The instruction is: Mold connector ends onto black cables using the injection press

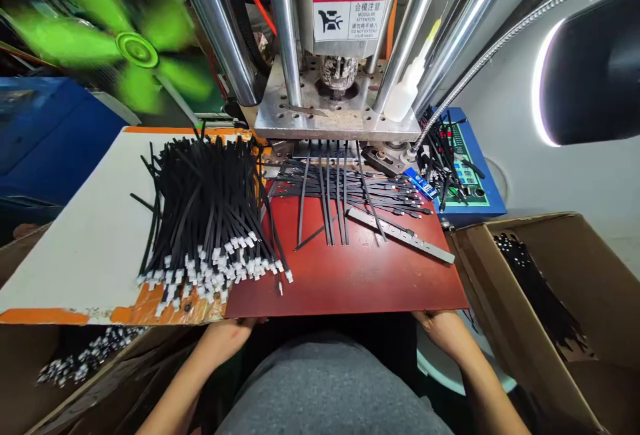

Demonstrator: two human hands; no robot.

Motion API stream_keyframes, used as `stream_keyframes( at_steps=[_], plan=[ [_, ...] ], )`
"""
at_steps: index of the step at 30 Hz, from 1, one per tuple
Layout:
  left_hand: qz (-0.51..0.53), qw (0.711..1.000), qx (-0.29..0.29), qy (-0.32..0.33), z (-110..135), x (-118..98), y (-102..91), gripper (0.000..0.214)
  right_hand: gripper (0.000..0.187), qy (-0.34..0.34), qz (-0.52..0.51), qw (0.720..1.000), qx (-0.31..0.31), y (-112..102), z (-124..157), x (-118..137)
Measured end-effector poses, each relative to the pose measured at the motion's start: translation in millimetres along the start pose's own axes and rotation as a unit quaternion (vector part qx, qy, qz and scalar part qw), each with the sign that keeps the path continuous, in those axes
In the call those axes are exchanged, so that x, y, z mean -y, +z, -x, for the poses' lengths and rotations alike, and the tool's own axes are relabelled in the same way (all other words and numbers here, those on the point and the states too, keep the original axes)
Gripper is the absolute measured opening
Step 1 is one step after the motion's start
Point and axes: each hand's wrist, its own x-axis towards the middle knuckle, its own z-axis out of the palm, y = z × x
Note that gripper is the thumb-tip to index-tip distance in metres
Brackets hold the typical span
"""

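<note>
My left hand (pixel 234 336) reaches under the front edge of the dark red work mat (pixel 320 288), its fingers hidden beneath. Under the same edge, farther right, is my right hand (pixel 440 325), also with fingers out of sight. A thick heap of black flat cables (pixel 200 201) with white connectors (pixel 220 268) lies to the left on the board. Several black cables (pixel 327 201) extend from under the press (pixel 337 131) onto the mat, over more cables lying crosswise. A slotted metal strip (pixel 400 235) lies slantwise at the right.
A blurred green fan (pixel 135 48) stands back left. Behind the mat rise steel press columns (pixel 285 35), with a white dropper bottle (pixel 403 95) on the plate. A blue control box (pixel 475 168), a ring lamp (pixel 590 81) and a cardboard box (pixel 540 301) of cables are at right.
</note>
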Motion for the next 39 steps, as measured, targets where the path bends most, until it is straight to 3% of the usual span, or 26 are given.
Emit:
stream_keyframes(
  at_steps=[2, 4, 6, 7, 10, 12, 15, 18, 21, 24, 28, 30, 31, 33, 36, 39],
  plan=[
    [-0.027, 1.000, 0.012, 0.001, 9.1, -12.5, -7.4, 0.045, 0.041, 0.019, 0.017, 1.000, 0.018, -1.0, 7.0, 7.3],
    [-0.032, 0.996, 0.078, 0.039, 24.7, -27.9, -23.6, 0.043, 0.038, 0.022, 0.043, 0.996, 0.070, -11.1, 18.0, 22.9],
    [-0.005, 0.982, 0.140, 0.126, 39.9, -45.1, -47.3, 0.035, 0.031, -0.029, 0.024, 0.994, 0.103, -32.0, 25.2, 42.2],
    [0.008, 0.973, 0.141, 0.181, 44.4, -54.1, -60.2, 0.032, 0.027, -0.059, 0.006, 0.996, 0.073, -45.0, 24.4, 50.6],
    [-0.044, 0.953, 0.029, 0.298, 37.5, -80.7, -91.6, 0.046, 0.025, -0.101, 0.062, 0.981, -0.151, -77.5, -1.0, 61.8],
    [-0.127, 0.934, -0.029, 0.331, 18.3, -94.7, -100.8, 0.057, 0.033, -0.098, 0.174, 0.955, -0.221, -83.5, -27.6, 56.1],
    [-0.196, 0.905, -0.060, 0.372, -12.3, -105.3, -100.0, 0.052, 0.031, -0.129, 0.244, 0.937, -0.212, -75.3, -50.9, 36.4],
    [-0.182, 0.885, -0.100, 0.417, -27.6, -103.4, -95.3, 0.044, 0.025, -0.213, 0.196, 0.932, -0.216, -69.2, -39.4, 15.6],
    [-0.059, 0.886, -0.173, 0.426, -26.8, -97.8, -97.6, 0.040, 0.032, -0.268, 0.138, 0.935, -0.185, -70.4, -13.9, 6.2],
    [0.180, 0.885, -0.261, 0.342, -17.7, -98.6, -109.1, 0.029, 0.036, -0.311, 0.109, 0.934, -0.140, -71.3, -6.6, 18.3],
    [0.463, 0.807, -0.268, 0.251, 2.8, -99.6, -132.1, 0.027, 0.023, -0.355, 0.092, 0.930, -0.009, -71.1, -35.0, 81.1],
    [0.507, 0.784, -0.274, 0.232, 16.3, -92.2, -141.7, 0.020, 0.022, -0.371, 0.086, 0.920, 0.092, -67.2, -55.0, 130.9],
    [0.505, 0.787, -0.282, 0.215, 23.3, -86.3, -144.9, 0.017, 0.024, -0.373, 0.087, 0.914, 0.135, -62.2, -64.3, 157.9],
    [0.452, 0.831, -0.272, 0.175, 36.7, -71.8, -147.6, 0.021, 0.031, -0.355, 0.109, 0.912, 0.172, -43.6, -80.6, 210.9],
    [0.273, 0.927, -0.216, 0.139, 54.4, -47.5, -142.4, 0.036, 0.052, -0.293, 0.178, 0.926, 0.157, -1.7, -99.6, 272.1],
    [0.082, 0.960, -0.227, 0.144, 71.2, -20.7, -133.0, 0.047, 0.049, -0.284, 0.219, 0.918, 0.167, 26.3, -115.7, 301.8]
  ],
)
